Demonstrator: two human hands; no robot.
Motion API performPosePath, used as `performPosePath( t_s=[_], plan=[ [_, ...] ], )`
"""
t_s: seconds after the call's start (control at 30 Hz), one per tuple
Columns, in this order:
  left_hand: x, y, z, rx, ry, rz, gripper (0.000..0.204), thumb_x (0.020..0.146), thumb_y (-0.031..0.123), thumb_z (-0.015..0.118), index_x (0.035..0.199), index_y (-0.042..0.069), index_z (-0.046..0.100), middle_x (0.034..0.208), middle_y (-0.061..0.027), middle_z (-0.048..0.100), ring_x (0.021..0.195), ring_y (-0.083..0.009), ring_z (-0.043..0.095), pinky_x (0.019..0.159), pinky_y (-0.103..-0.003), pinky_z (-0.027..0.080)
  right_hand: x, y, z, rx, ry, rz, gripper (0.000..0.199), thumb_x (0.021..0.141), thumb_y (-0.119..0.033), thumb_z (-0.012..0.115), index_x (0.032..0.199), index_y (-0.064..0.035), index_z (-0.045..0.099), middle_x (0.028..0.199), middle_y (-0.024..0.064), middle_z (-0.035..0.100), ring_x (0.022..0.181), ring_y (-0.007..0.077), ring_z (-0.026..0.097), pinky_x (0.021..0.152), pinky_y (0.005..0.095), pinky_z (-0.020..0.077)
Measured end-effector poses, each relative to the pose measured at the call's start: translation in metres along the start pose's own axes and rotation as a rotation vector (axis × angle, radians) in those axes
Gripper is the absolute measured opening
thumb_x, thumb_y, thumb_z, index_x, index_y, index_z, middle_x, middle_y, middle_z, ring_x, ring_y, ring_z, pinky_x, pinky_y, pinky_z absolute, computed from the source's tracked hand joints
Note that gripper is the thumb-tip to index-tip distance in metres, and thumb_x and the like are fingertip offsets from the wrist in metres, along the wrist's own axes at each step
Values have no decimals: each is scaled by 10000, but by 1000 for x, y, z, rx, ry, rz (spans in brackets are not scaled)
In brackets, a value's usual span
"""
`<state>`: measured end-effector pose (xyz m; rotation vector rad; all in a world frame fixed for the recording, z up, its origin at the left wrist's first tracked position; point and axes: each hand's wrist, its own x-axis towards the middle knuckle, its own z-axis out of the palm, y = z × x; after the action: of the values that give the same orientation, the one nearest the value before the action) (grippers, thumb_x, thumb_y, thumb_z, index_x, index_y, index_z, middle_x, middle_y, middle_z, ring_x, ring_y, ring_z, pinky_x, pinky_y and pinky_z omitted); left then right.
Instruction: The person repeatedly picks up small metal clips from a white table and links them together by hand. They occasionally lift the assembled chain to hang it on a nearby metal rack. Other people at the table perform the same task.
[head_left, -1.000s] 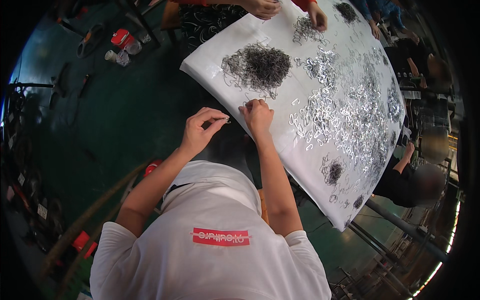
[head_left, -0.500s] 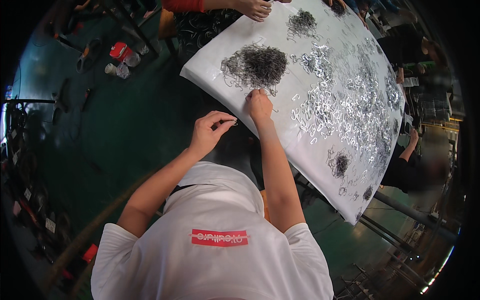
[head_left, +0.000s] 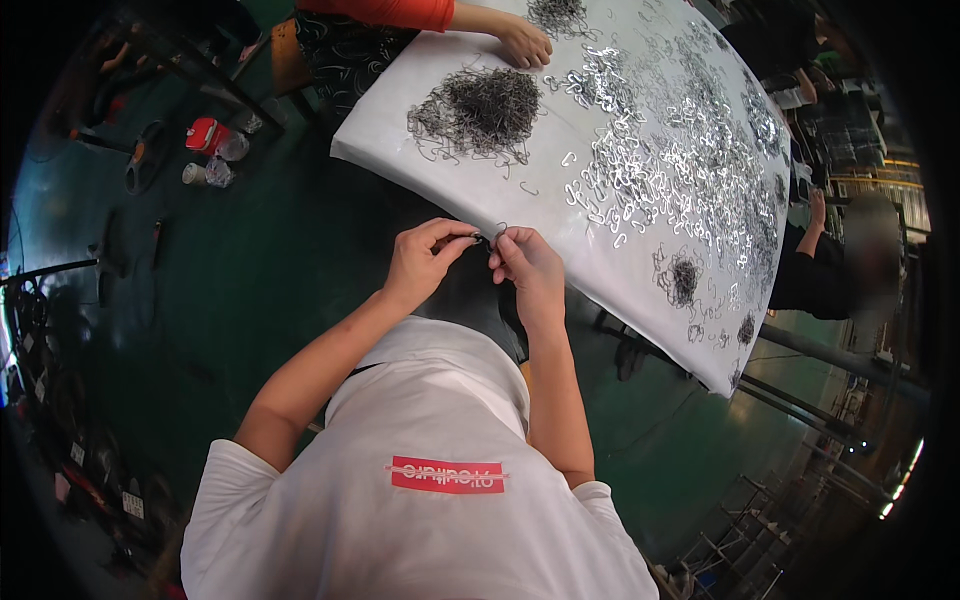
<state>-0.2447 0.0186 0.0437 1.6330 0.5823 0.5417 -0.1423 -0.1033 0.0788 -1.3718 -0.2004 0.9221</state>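
My left hand (head_left: 425, 260) and my right hand (head_left: 525, 265) meet at the near edge of a white table (head_left: 390, 140), fingertips pinched together on a small dark wire piece (head_left: 486, 238) held between them. Just beyond on the table lies a dark heap of wire springs (head_left: 485, 108). A wide spread of shiny metal hooks (head_left: 680, 150) covers the table's middle and right.
Another person's hand (head_left: 525, 42) in an orange sleeve rests at the table's far edge. A seated person (head_left: 840, 270) is at the right. Smaller dark heaps (head_left: 683, 280) lie near the right edge. A red container and cups (head_left: 210, 150) stand on the green floor at left.
My right hand drew back from the table surface to the edge, and my left hand came in to meet it. Both now pinch a small wire piece.
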Motion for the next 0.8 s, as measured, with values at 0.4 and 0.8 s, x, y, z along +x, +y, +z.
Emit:
performPosePath(
  t_s=[0.4, 0.8],
  plan=[
    [8, 19, 27, 107, -189, 137, 146, 768, 3, 673, 908, 23, 709, 856, -88, 692, 765, -171, 644, 681, -272, 510, -12, 16, -7, -14, 364, -181, 113, 900, -114, 599, 959, -26, 558, 891, -11, 526, 761, 57, 458, 688, 193, 381],
    [103, -38, 88, 309, -221, 402, 150, 794, 83, 659, 934, 36, 685, 955, -107, 660, 889, -272, 588, 791, -360, 468, -19, 8, -47, -188, 492, -617, 54, 870, 1, 579, 909, -27, 553, 1026, 56, 463, 818, 96, 469, 669, 210, 418]
  ],
)
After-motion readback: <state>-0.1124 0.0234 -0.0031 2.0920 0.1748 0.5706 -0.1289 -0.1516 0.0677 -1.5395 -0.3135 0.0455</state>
